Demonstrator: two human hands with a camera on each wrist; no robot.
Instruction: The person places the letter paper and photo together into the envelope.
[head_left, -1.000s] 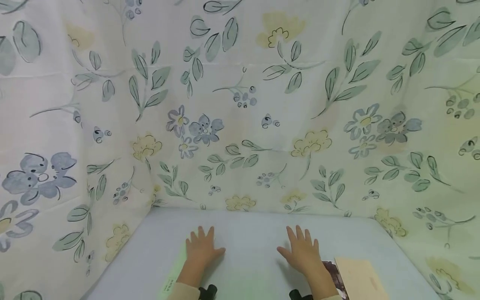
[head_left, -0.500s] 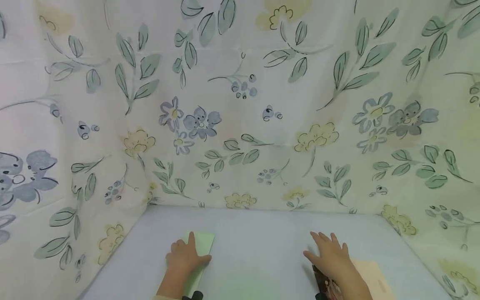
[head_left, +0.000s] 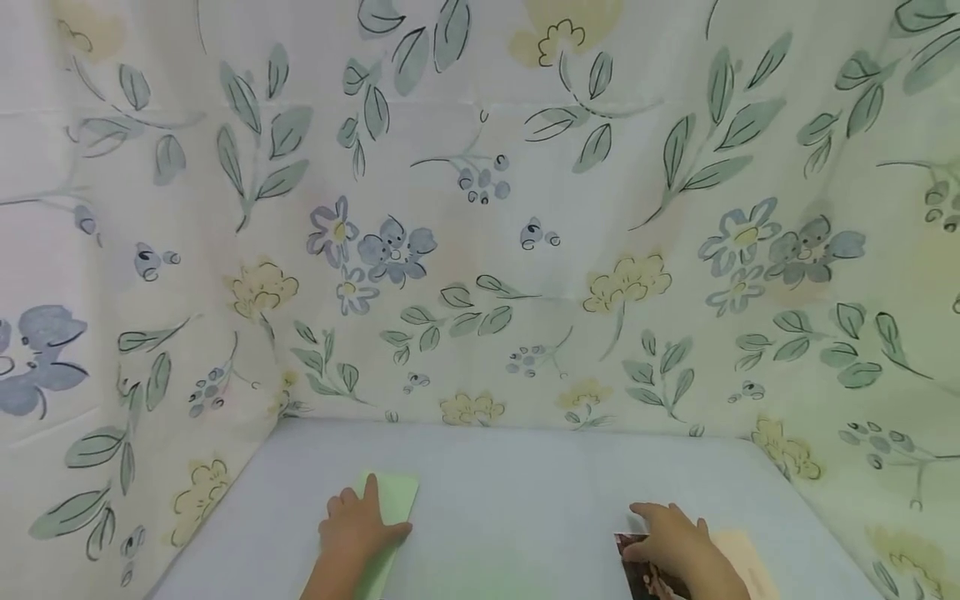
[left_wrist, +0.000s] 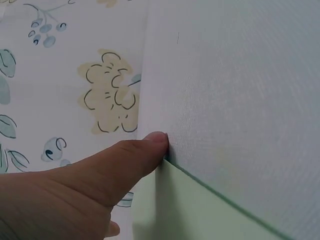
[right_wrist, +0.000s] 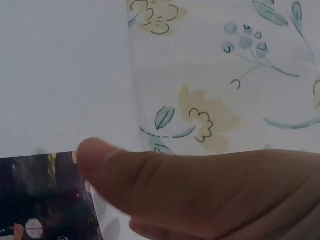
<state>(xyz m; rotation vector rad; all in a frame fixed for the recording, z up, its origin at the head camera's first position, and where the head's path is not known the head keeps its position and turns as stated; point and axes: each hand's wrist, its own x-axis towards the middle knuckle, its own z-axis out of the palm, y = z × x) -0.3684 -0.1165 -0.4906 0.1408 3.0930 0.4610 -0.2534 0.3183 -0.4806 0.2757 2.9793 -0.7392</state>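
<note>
"So, what's the left hand (head_left: 352,529) doing over there?"

"It's on a green card (head_left: 397,496), at the left of the white table (head_left: 510,483), its thumb and forefinger spread wide across it. From the wrist, I can see one tip right at a corner of the card."

"And the right hand (head_left: 671,542)?"

"Over on the right side, above a dark picture (head_left: 637,575) and a beige card (head_left: 738,550) lying next to each other. Its thumb is at a corner of the picture, forefinger bent."

"Has it got hold of the picture?"

"Can't tell from here; the hand hides its own underside."

"And behind?"

"Flowered cloth (head_left: 480,242), hanging along the back and both sides."
</note>
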